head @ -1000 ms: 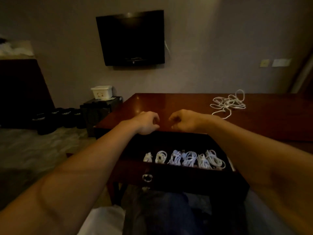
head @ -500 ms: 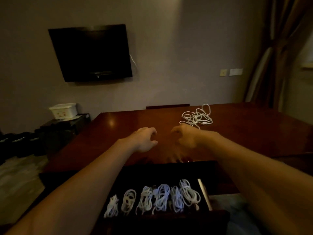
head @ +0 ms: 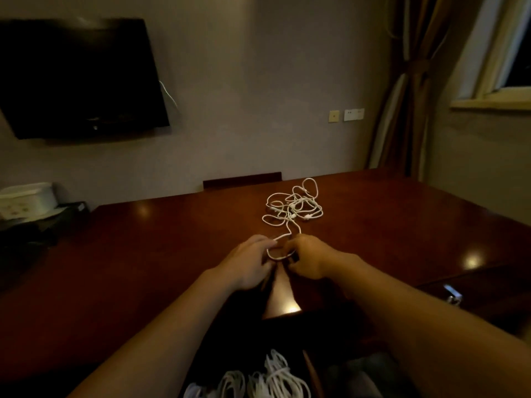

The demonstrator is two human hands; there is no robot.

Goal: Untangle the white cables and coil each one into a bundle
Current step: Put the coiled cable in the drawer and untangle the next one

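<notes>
While both hands pinch it, left hand (head: 249, 261), right hand (head: 308, 258), cable loop (head: 276, 255) between fingertips.

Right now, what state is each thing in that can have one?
Tangled white cables: loose heap on the table, one loop pulled toward the hands.
Left hand: pinches that loop.
Right hand: grips the same loop.
Coiled bundles: wound, side by side in the drawer.
Drawer: open.
Television: dark.

Dim room. Plain grey wall (head: 258, 81) carries a dark television (head: 77, 79) at left and sockets (head: 346, 115). Brown curtain (head: 411, 81) tied back beside a window (head: 505, 53) at right. Glossy dark-wood desk (head: 143, 239) shows lamp reflections.
</notes>
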